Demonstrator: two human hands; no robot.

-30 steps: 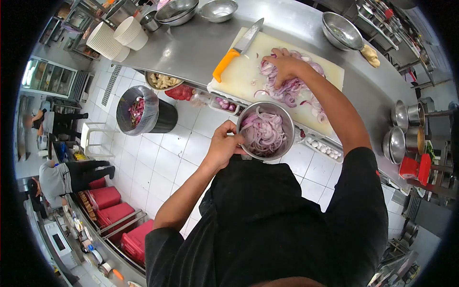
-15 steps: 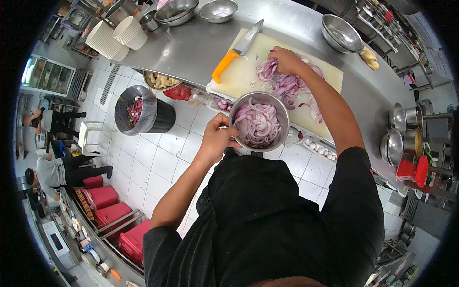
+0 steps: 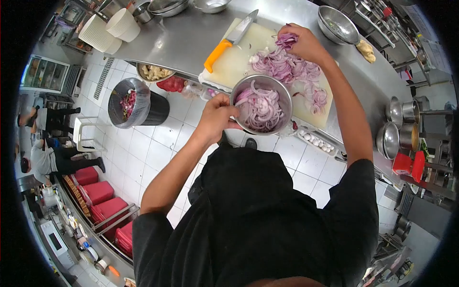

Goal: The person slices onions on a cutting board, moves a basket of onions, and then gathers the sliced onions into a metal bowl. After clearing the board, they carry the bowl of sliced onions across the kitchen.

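Observation:
My left hand (image 3: 220, 117) grips the rim of a round metal bowl (image 3: 288, 98) at its left side, near the front edge of the counter. Sliced red onion (image 3: 260, 107) lies in the bowl. Above the cutting board, my right hand (image 3: 303, 44) is closed on a bunch of onion slices (image 3: 287, 40), which stick out past the fingers. More sliced onion (image 3: 282, 65) is spread over the pale cutting board (image 3: 220, 74). A knife with an orange handle (image 3: 218, 55) rests on the board's left part, blade pointing away from me.
Metal bowls (image 3: 338, 24) and a piece of ginger (image 3: 366, 51) sit at the counter's right. Stacked white tubs (image 3: 98, 34) stand at the left end. A lined bin (image 3: 155, 109) is on the floor to the left. Two people (image 3: 45, 160) are farther left.
My right hand has lifted and moved away from me over the board, with onion slices in it. The bowl in my left hand appears slightly nearer the board.

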